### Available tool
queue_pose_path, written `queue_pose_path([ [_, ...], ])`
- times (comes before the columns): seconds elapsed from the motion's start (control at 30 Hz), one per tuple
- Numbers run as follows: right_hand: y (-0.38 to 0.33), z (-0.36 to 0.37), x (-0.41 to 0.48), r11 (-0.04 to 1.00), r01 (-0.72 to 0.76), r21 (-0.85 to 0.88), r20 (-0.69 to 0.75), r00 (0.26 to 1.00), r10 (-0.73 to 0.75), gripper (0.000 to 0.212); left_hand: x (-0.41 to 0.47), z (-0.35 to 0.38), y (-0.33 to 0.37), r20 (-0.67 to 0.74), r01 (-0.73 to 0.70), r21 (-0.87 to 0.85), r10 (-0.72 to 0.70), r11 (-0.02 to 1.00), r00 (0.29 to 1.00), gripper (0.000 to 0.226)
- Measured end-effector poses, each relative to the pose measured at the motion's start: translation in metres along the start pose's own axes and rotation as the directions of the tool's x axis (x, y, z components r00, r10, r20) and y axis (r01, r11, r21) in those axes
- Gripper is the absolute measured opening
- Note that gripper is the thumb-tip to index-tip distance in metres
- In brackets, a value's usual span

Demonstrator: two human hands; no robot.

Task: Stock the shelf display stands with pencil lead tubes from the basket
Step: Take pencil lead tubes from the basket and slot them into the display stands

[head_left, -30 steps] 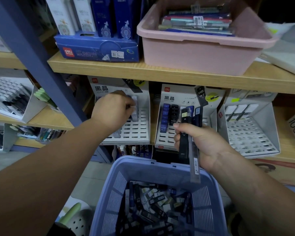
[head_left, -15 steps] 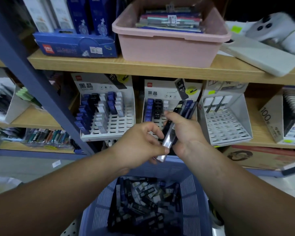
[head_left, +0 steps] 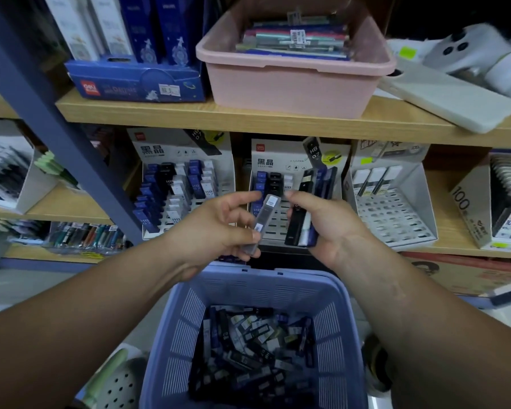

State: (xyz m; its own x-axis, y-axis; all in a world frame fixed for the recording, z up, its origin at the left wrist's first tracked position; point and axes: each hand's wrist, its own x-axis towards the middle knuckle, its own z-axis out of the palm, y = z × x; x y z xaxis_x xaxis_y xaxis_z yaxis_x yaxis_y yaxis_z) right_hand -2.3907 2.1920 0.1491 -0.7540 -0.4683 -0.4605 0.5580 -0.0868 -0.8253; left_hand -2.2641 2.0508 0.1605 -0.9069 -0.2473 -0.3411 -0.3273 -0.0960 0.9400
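L hand (head_left: 213,231) pulled slim grey tube (head_left: 263,219) clear; R hand (head_left: 334,228) grips dark bundle (head_left: 295,227).

Two wooden shelves. Upper shelf (head_left: 248,125), left to right: blue display box (head_left: 136,84), pink tub (head_left: 292,84) just beside it, white flat case (head_left: 449,98) at the right end with one corner over the front edge. Lower shelf (head_left: 452,234): three white stands side by side. They are left stand (head_left: 183,149) (most slots filled), middle stand (head_left: 278,152), and right stand (head_left: 396,219) with three tubes (head_left: 375,178) in its back row. Box marked 100 (head_left: 466,208) at far right.
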Motion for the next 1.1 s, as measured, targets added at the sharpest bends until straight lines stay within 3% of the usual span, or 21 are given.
queue_pose_path([
  [0.1,0.007,0.005,-0.004,0.997,0.017,-0.08,0.114,0.993,-0.008,0.036,0.003,-0.002,-0.001,0.026,-0.039,0.027,0.038,0.999,0.999,0.077],
  [0.2,0.014,0.009,-0.004,0.995,0.017,-0.103,0.113,0.994,-0.006,0.045,0.005,0.0,0.0,0.052,-0.049,0.02,0.048,0.999,0.997,0.074],
  [0.4,0.012,0.011,-0.004,0.997,0.026,-0.073,0.18,0.984,-0.012,0.045,0.013,-0.005,0.0,0.004,-0.036,-0.26,0.038,0.965,0.999,0.035],
  [0.67,0.015,0.016,-0.005,0.995,0.051,-0.082,0.191,0.981,-0.034,0.047,0.017,-0.016,-0.004,0.045,0.019,-0.354,-0.003,0.935,0.999,0.032],
  [0.8,0.017,0.017,-0.004,0.993,0.048,-0.103,0.189,0.982,-0.028,0.049,0.017,-0.018,-0.005,0.045,0.034,-0.264,-0.023,0.964,0.999,0.042],
  [0.9,0.018,0.018,-0.003,0.992,0.037,-0.12,0.184,0.983,-0.014,0.048,0.017,-0.02,-0.004,0.011,0.004,-0.168,-0.002,0.986,1.0,0.035],
  [1.0,0.021,0.014,0.003,0.991,0.009,-0.131,0.122,0.992,0.007,0.05,0.024,-0.033,-0.006,-0.168,-0.057,0.171,0.086,0.984,0.982,0.025],
  [1.1,0.022,0.009,0.008,0.987,-0.009,-0.161,0.061,0.998,0.02,0.051,0.034,-0.058,-0.01,-0.344,-0.048,0.484,0.241,0.874,0.908,0.021],
])
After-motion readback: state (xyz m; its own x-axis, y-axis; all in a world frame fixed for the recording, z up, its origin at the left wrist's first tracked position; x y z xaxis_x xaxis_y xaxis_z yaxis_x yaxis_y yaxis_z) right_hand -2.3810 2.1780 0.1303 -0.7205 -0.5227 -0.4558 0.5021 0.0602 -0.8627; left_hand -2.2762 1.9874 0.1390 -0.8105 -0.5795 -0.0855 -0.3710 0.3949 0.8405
